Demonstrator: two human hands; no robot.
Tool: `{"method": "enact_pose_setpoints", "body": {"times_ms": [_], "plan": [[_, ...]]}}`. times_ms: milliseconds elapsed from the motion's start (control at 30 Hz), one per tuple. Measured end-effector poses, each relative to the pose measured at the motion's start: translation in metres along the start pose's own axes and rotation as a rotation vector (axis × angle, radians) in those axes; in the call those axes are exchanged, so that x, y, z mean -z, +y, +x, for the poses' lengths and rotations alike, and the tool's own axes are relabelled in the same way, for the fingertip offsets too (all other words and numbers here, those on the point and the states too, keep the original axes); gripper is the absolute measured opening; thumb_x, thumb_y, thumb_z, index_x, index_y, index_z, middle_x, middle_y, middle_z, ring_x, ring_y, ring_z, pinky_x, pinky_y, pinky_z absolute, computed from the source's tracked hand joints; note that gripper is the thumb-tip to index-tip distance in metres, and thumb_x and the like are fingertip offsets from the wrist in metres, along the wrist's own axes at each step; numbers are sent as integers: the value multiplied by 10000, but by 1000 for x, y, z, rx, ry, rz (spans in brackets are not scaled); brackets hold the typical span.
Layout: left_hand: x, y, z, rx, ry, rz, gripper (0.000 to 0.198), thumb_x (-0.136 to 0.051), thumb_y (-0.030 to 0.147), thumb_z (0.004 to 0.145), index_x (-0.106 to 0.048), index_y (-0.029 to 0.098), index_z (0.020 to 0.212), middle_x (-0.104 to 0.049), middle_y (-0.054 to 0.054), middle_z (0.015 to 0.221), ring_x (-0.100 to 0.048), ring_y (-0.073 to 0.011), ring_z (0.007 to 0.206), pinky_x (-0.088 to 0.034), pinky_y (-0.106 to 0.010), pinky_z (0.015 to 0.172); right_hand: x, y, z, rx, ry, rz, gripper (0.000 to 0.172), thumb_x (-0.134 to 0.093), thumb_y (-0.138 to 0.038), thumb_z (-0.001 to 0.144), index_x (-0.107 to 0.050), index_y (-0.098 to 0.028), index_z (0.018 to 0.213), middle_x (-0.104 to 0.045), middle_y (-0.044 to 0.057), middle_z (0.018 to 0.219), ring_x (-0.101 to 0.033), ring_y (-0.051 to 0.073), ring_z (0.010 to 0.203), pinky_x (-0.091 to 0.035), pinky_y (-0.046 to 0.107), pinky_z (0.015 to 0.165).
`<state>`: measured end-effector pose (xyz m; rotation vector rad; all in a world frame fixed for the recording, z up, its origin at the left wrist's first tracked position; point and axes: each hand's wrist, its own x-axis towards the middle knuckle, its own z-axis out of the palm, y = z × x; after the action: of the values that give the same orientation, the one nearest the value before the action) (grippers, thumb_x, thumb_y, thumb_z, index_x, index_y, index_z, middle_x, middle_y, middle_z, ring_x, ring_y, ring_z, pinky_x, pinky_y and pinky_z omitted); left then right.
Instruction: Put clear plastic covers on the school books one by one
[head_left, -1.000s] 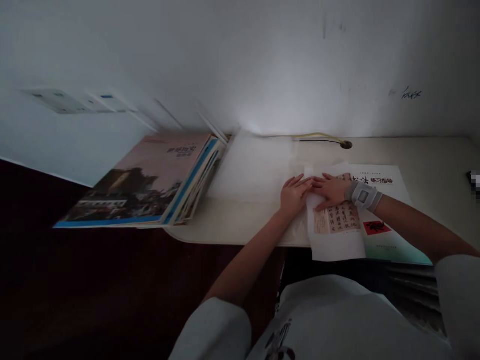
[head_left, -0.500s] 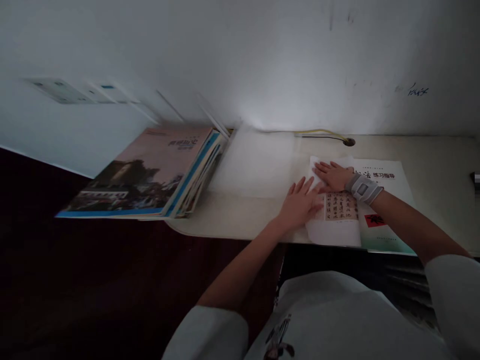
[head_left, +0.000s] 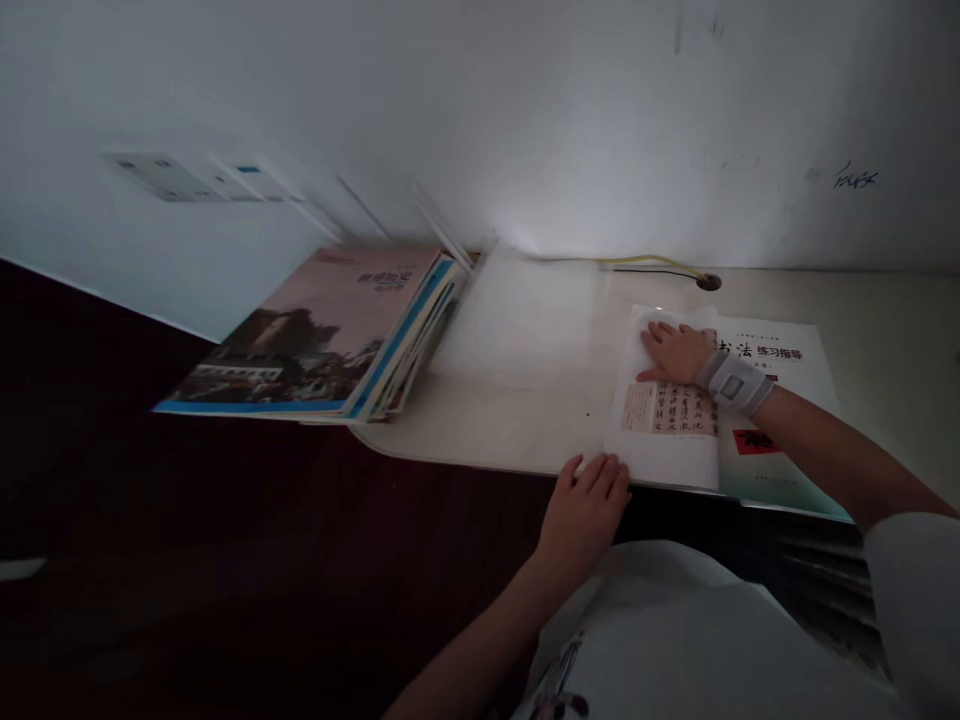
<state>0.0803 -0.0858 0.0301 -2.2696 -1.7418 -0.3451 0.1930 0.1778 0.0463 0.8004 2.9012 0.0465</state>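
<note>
My right hand (head_left: 673, 352) lies flat, fingers spread, on a white sheet (head_left: 667, 465) folded over the left part of a calligraphy workbook (head_left: 784, 400). The sheet carries a printed block of brush-written characters, partly hidden under the palm. A grey band with a square patch wraps my right wrist. At the desk's front edge, my left hand (head_left: 589, 505) rests with its fingers slightly apart, beside the sheet's lower left corner. Its thumb is hidden, and nothing shows in its grasp.
A stack of books (head_left: 300, 340) stands on the desk's left end and sticks out past its edge. Between it and the workbook lies a translucent sheet (head_left: 517, 320). Behind, a yellow cable (head_left: 652, 260) runs to a round hole (head_left: 709, 283) near the wall.
My left hand has moved off the sheet beside my right hand, toward me to the desk's front edge. My right hand stays flat on the sheet. The view has shifted slightly.
</note>
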Motion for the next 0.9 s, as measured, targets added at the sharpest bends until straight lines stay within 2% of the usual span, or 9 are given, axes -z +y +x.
{"method": "enact_pose_setpoints", "body": {"times_ms": [67,100,200,300,400,500,600,800,900], "plan": [[-4,-2,3,-11,-33,16,245,-484,165,909,-650,165,1089,-700,-94,1107,-632,-227,1030,-441,-423,916,5,-25,-21,-31,37,-53,548,-393,-496,917,-563,-75,1223,-572,249,1249,-534,367,1154,-416,523,923],[-5,-2,4,-21,-51,19,260,-478,140,902,-648,162,1098,-700,-95,1106,-631,-225,1029,-445,-416,915,6,-38,-33,14,44,-64,503,-387,-452,930,-594,-62,1172,-609,244,1183,-564,354,1107,-426,505,909],[-6,-3,5,-39,-96,18,289,-465,107,890,-645,148,1113,-698,-103,1107,-629,-228,1034,-449,-414,926,2,-72,-70,239,48,-7,626,-479,-585,860,-581,-83,1219,-556,232,1288,-529,342,1175,-430,480,942],[-6,-4,4,-40,-98,-1,281,-470,135,896,-646,159,1114,-691,-103,1129,-620,-239,1063,-436,-425,961,-4,-85,-91,316,50,16,723,-493,-670,808,-532,-157,1315,-482,231,1377,-478,358,1248,-406,534,970],[-13,-8,2,34,-35,-3,335,-477,228,914,-582,172,1227,-596,-137,1291,-556,-273,1187,-396,-458,1017,-7,-86,-95,310,48,8,723,-505,-676,796,-508,-212,1351,-458,233,1396,-459,373,1269,-402,561,966],[-29,-15,-5,203,1,2,624,-457,450,914,-366,77,1406,-447,-250,1400,-425,-327,1316,-357,-507,1049,-9,-85,-93,311,55,-5,735,-528,-676,782,-493,-231,1366,-441,242,1404,-455,388,1269,-396,584,960],[-45,-21,-13,259,-14,-22,822,-413,582,887,-232,4,1443,-441,-295,1385,-395,-339,1332,-362,-496,1051,-11,-86,-93,299,69,-14,731,-539,-666,780,-490,-234,1368,-443,243,1403,-459,387,1267,-388,583,969],[-52,-26,-20,236,1,-79,782,-406,555,903,-248,-1,1430,-478,-281,1362,-427,-318,1315,-381,-467,1045,-9,-90,-87,240,55,-18,730,-538,-660,783,-500,-217,1362,-441,253,1400,-448,408,1268,-380,593,970],[-50,-23,-16,273,46,-107,663,-438,492,910,-352,37,1385,-522,-249,1335,-467,-307,1286,-381,-461,1047,-10,-90,-83,262,64,-6,763,-507,-664,801,-478,-163,1376,-414,257,1420,-426,397,1289,-384,588,974]]}}
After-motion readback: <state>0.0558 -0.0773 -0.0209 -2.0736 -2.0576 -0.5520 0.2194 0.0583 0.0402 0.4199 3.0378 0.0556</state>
